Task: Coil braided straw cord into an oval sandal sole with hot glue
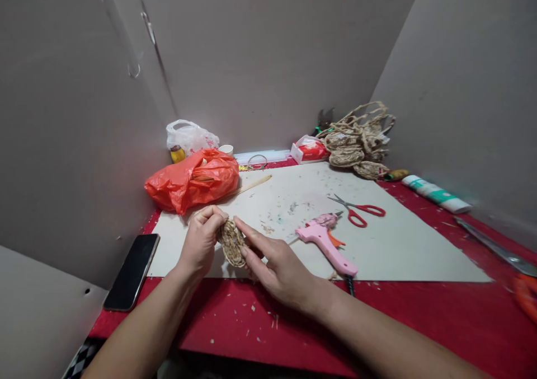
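Observation:
A small oval piece of woven straw braid (232, 243) is held up between my two hands, above the front edge of a white board. My left hand (202, 236) pinches its upper left edge with thumb and fingers closed. On the other side, my right hand (274, 261) grips the right edge between thumb and fingers. A pink hot glue gun (325, 242) lies on the board to the right of my hands. Just beyond it, small red-handled scissors (356, 208) lie with their blades slightly apart.
The white board (403, 244) covers part of a red tabletop (377, 317). A phone (132, 272) lies left, near an orange plastic bag (195, 180). Several woven straw pieces (356, 141) are heaped back right. Large shears (499, 250) lie far right. Grey walls enclose the table.

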`<state>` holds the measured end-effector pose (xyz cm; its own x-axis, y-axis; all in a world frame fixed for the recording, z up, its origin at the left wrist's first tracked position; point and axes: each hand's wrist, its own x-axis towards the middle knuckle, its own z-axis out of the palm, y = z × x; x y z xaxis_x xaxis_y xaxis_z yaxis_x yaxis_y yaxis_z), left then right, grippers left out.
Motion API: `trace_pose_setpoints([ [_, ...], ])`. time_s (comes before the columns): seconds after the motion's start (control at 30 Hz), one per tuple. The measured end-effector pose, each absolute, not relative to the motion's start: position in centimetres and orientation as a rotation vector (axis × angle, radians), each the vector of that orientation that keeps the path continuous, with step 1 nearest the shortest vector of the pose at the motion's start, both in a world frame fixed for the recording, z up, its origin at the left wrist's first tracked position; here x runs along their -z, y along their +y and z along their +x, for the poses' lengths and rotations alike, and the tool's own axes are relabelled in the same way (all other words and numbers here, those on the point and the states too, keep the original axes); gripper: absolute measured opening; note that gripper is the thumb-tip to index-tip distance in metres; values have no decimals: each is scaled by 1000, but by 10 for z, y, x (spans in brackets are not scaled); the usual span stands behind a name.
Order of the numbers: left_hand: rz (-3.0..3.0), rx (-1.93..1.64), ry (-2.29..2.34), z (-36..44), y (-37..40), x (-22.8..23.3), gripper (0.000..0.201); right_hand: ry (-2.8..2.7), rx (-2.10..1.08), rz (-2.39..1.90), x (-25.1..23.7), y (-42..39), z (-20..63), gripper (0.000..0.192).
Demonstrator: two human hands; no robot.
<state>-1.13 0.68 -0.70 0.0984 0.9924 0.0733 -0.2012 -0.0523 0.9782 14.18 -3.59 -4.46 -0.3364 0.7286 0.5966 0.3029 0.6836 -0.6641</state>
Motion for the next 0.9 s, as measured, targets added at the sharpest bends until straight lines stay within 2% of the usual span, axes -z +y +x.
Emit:
trace_pose_setpoints([
  [0.33,956,-1160,892,-13,9,5,16,-1947,-576,-735,41,-38,141,54],
  [0.43,865,-1154,955,-16,14,5,35,-1862,-632,-781,38,-39,141,51],
  [0.63,990,-1354,845,-17,21,11,30,-1592,-952,-855,35,-39,140,52],
  [0.9,948,-1315,795,-14,17,11,18,-1448,-1007,-860,36,-32,140,56],
])
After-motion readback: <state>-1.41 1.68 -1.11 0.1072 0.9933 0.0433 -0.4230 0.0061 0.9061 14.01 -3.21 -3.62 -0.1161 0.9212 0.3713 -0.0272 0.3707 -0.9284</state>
